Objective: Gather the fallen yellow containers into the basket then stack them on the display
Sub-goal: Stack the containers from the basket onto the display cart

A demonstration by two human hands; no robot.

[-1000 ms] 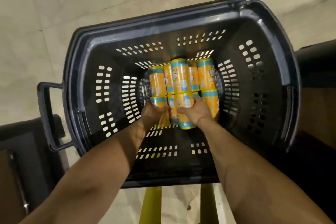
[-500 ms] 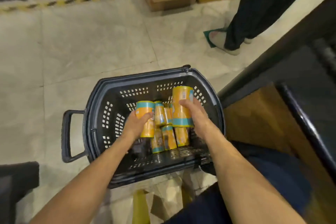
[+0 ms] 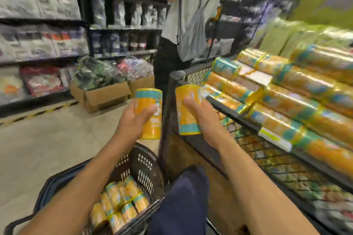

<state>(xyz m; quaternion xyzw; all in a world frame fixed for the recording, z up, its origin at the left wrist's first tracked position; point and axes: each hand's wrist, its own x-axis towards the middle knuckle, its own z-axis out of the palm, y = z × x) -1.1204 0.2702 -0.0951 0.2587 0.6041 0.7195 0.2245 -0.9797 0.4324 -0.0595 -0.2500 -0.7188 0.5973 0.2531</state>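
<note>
Left hand (image 3: 133,121) grips one yellow container (image 3: 150,114) upright, fingers wrapped round it. Right hand (image 3: 207,120) grips a second container (image 3: 186,112) the same way. Both are above the basket (image 3: 145,164), with more containers (image 3: 122,202) lying inside. The display (image 3: 235,115) corner post shows between the held pair, front rail just beside the right hand. Open floor (image 3: 47,139) to the left.

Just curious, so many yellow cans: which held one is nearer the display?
The container in the right hand, beside the display rail; the container in the left hand hangs over the aisle.
</note>
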